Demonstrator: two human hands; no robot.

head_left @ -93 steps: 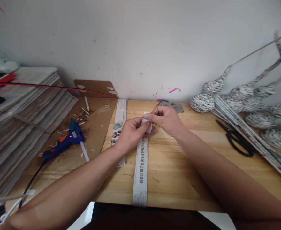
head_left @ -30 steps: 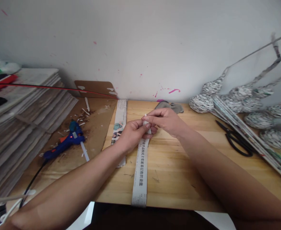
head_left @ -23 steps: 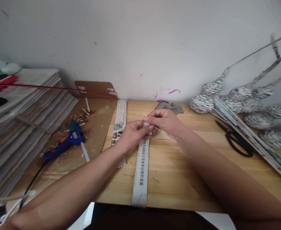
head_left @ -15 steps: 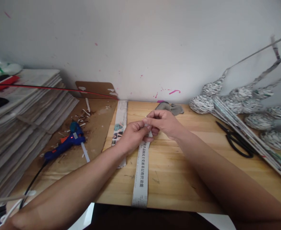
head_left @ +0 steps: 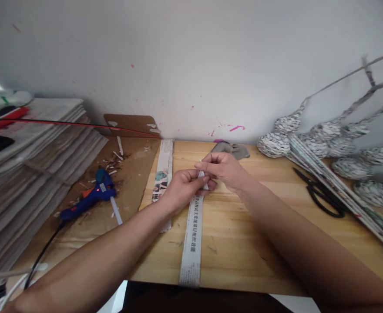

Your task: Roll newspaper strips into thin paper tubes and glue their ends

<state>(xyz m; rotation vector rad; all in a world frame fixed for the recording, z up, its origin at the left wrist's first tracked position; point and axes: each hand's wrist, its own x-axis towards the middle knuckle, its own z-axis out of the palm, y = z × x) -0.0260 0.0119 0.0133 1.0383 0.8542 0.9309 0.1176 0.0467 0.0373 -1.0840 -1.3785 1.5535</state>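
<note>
A long newspaper strip [head_left: 193, 234] runs up the wooden table from its front edge to my hands, printed with a column of large characters. Its far end narrows to a folded or rolled point between my fingers. My left hand [head_left: 187, 188] pinches the strip from the left, thumb on top. Fingers of my right hand [head_left: 218, 168] close on the very tip, where a small pale end shows above the thumb. Beside my left hand lies a stack of newspaper strips [head_left: 166, 157], partly hidden under my forearm.
A blue glue gun [head_left: 93, 195] with a lit red light rests on stained cardboard [head_left: 136, 174] at left, near bundled newspapers [head_left: 57, 152]. At right are black scissors [head_left: 322, 198], long paper rolls [head_left: 335, 178] and woven paper gourds [head_left: 274, 144]. A grey cloth [head_left: 240, 151] lies by the wall.
My right fingers have shifted slightly at the strip's tip, and more of its narrowed end shows between the hands. The camera view has tilted a little.
</note>
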